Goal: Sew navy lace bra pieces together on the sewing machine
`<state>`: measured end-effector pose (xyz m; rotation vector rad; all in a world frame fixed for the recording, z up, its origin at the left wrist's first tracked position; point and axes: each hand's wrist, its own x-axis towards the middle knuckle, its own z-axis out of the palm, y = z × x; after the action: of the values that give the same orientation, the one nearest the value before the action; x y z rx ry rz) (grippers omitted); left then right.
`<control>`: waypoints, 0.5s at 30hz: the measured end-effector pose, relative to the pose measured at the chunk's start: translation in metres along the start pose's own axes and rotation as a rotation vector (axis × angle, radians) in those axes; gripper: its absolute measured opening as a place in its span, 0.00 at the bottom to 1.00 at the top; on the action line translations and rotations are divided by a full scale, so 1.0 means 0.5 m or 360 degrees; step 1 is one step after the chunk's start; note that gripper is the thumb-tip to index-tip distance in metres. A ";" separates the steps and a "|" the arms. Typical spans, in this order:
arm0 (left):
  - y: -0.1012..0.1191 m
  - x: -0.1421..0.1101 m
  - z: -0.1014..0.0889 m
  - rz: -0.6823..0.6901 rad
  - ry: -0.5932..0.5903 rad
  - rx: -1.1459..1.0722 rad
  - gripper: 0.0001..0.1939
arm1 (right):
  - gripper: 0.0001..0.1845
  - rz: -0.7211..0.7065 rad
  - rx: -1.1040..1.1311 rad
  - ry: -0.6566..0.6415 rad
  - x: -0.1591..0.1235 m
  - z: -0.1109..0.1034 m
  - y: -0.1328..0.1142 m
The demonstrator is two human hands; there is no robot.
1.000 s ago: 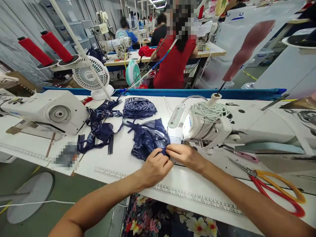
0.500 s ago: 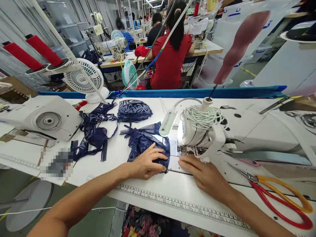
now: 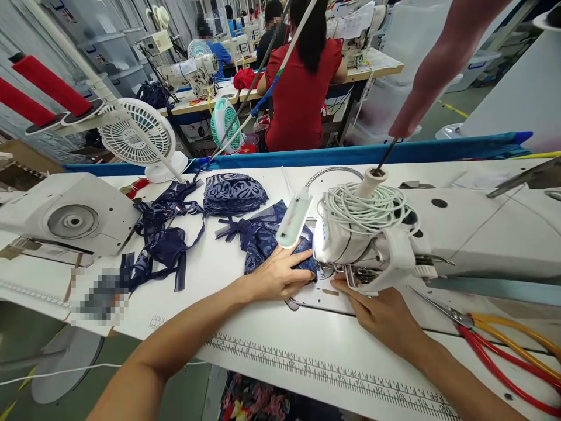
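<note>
My left hand [image 3: 280, 275] lies flat, fingers stretched, on a navy lace garment piece [image 3: 263, 237], pressing its edge against the foot of the white sewing machine [image 3: 372, 234]. My right hand [image 3: 381, 313] rests on the white table just in front of the needle plate, fingers extended toward the fabric's edge under the presser foot. A small lamp [image 3: 294, 217] on a flexible neck hangs over the fabric. More navy pieces lie to the left: a patterned cup piece [image 3: 234, 194] and a tangle of straps [image 3: 164, 234].
Red-and-yellow scissors [image 3: 504, 345] lie at the right on the table. A second sewing machine [image 3: 70, 213], a white fan [image 3: 135, 137] and red thread cones [image 3: 50, 85] stand at the left. A printed ruler [image 3: 333, 374] runs along the front edge. A person in red [image 3: 302, 88] sits beyond.
Both hands have slid the navy piece rightward and forward to the presser foot. The left hand went from pinching to lying flat; the right hand moved under the machine head.
</note>
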<state>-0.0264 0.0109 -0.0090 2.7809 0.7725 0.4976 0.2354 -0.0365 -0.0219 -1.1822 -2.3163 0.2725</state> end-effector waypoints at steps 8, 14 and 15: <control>-0.020 0.030 0.002 0.0106 0.0024 -0.0100 0.11 | 0.18 -0.0071 0.0000 0.0026 -0.007 0.010 0.014; -0.011 0.025 0.000 0.0117 0.0053 -0.0039 0.11 | 0.22 -0.0224 -0.0163 0.0126 -0.006 0.011 0.012; -0.001 0.020 0.001 0.0089 0.0079 0.0030 0.11 | 0.22 -0.0247 -0.0179 0.0149 -0.006 0.010 0.010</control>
<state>-0.0186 0.0167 -0.0071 2.8242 0.7151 0.5741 0.2373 -0.0355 -0.0292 -1.0367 -2.3511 0.0306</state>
